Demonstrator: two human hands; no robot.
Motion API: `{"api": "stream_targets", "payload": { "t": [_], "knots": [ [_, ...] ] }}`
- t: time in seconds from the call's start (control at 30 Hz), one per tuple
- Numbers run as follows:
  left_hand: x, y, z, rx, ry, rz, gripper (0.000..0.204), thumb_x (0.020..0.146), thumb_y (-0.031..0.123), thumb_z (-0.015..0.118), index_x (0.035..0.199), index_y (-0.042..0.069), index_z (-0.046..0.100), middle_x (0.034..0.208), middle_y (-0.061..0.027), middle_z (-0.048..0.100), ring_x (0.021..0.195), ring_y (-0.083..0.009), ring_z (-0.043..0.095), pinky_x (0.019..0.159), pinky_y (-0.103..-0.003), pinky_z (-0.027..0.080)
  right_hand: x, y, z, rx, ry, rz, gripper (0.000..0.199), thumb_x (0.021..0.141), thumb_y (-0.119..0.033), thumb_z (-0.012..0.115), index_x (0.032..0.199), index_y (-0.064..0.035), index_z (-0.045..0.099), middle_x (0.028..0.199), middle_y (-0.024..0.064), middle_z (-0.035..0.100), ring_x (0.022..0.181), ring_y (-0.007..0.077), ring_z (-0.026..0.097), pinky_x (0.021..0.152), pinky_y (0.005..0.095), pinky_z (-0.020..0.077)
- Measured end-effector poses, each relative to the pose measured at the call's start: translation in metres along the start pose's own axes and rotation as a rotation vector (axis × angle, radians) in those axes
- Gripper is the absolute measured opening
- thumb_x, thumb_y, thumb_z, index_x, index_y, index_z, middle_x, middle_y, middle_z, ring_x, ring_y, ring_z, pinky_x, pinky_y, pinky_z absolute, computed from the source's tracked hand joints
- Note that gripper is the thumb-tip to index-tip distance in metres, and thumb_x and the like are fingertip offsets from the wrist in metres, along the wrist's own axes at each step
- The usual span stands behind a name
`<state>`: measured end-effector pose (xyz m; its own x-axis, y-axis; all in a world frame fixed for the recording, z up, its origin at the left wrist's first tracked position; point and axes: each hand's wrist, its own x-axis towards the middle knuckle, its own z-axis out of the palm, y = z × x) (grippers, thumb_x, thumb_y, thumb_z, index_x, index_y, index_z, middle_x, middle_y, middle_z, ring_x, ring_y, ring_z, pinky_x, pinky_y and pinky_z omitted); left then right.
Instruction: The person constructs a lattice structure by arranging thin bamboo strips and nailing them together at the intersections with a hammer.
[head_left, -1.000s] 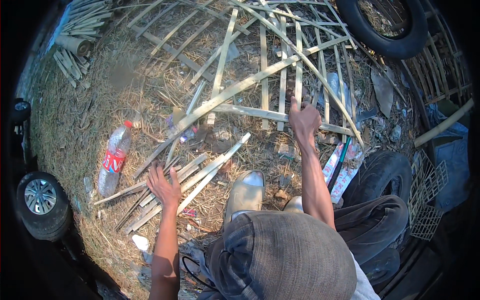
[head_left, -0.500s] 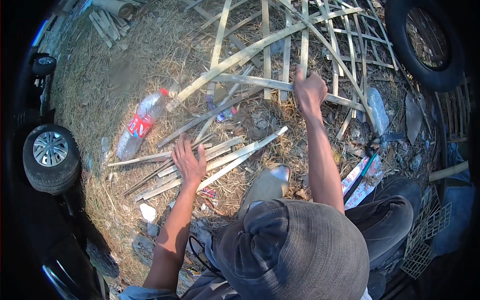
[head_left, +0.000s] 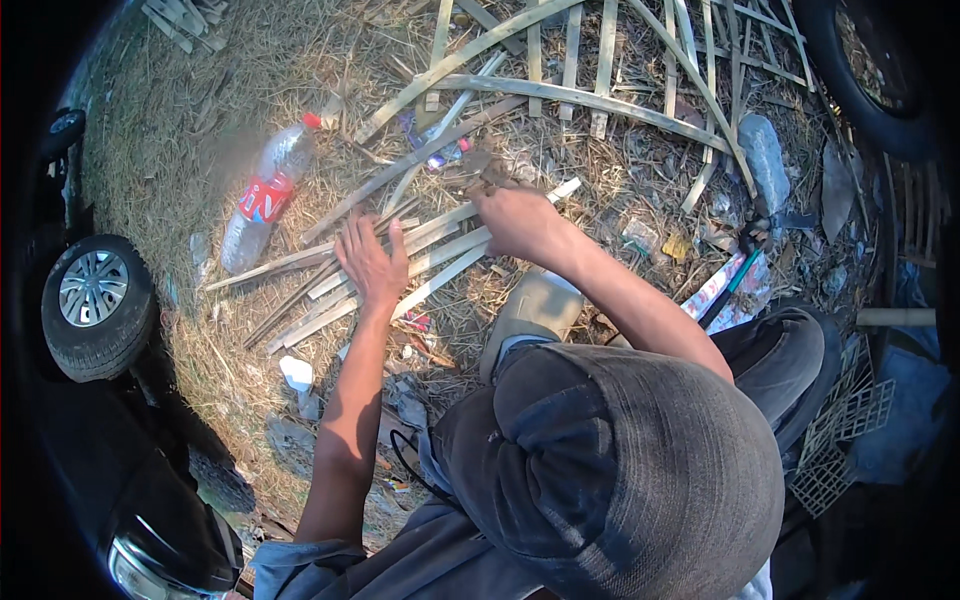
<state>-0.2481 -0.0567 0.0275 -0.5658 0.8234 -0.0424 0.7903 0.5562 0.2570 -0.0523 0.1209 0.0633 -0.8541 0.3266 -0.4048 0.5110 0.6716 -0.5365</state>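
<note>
A loose bundle of split bamboo strips [head_left: 440,245] lies on the straw-covered ground. My left hand [head_left: 370,265] rests flat on the strips with its fingers spread and holds nothing. My right hand [head_left: 515,222] hovers over the bundle's upper end, fingers curled around a small dark brown object [head_left: 482,170] whose kind I cannot make out. Just beyond, a woven bamboo lattice [head_left: 600,100] lies flat. A wide grey hat brim [head_left: 620,470] hides the lower middle of the view.
A plastic bottle with a red label [head_left: 262,195] lies left of the strips. A car wheel [head_left: 95,305] stands at the far left, a loose tyre [head_left: 870,80] at upper right. A grey shoe [head_left: 535,305], colourful wrappers [head_left: 725,290] and wire mesh [head_left: 840,440] lie nearby.
My right hand has left the lattice and come back to the bundle of strips, now curled on something dark. My left hand stays on the strips. The view has tilted.
</note>
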Motion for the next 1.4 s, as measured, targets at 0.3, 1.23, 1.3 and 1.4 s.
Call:
{"api": "stream_targets", "payload": {
  "t": [0.3, 1.23, 1.3, 1.4],
  "knots": [
    [0.008, 0.014, 0.001, -0.038, -0.035, -0.031, 0.068, 0.107, 0.052, 0.041, 0.146, -0.002, 0.049, 0.157, -0.0227, 0.044, 0.149, -0.0327, 0.038, 0.126, -0.055, -0.001, -0.014, 0.017, 0.009, -0.177, 0.21, -0.005, 0.027, 0.097, -0.016, 0.058, 0.118, -0.0006, 0.062, 0.096, 0.0124, 0.073, 0.117, 0.0289, 0.065, 0.098, 0.0448, 0.0482],
    [0.041, 0.279, -0.233, -0.915, -0.702, 0.448, 0.068, 0.103, 0.06, 0.053, 0.129, -0.002, 0.066, 0.122, -0.0167, 0.071, 0.115, -0.0186, 0.063, 0.105, -0.035, 0.046, -0.031, 0.182, -0.029, 1.415, 0.543, 0.412, 0.038, 0.108, -0.036, 0.056, 0.113, -0.0004, 0.07, 0.091, 0.0059, 0.066, 0.077, 0.0137, 0.055, 0.073, 0.0301, 0.0486],
    [0.014, 0.305, -0.241, -0.865, -0.525, 0.498, 0.065, 0.103, 0.056, 0.054, 0.13, -0.002, 0.066, 0.122, -0.016, 0.07, 0.115, -0.0184, 0.063, 0.104, -0.034, 0.046, -0.028, 0.228, -0.008, 1.351, 0.687, 0.449, 0.041, 0.107, -0.034, 0.056, 0.116, 0.0047, 0.069, 0.097, 0.0106, 0.07, 0.086, 0.0178, 0.06, 0.082, 0.0346, 0.0494],
    [0.0, 0.272, -0.245, -0.776, -0.265, 0.426, 0.057, 0.104, 0.047, 0.056, 0.13, -0.003, 0.065, 0.123, -0.0142, 0.07, 0.115, -0.0193, 0.063, 0.104, -0.033, 0.045, -0.004, 0.172, -0.007, 1.288, 0.723, 0.472, 0.043, 0.106, -0.033, 0.058, 0.12, 0.0061, 0.069, 0.104, 0.015, 0.072, 0.094, 0.0213, 0.063, 0.089, 0.0374, 0.0496]
  ]
}}
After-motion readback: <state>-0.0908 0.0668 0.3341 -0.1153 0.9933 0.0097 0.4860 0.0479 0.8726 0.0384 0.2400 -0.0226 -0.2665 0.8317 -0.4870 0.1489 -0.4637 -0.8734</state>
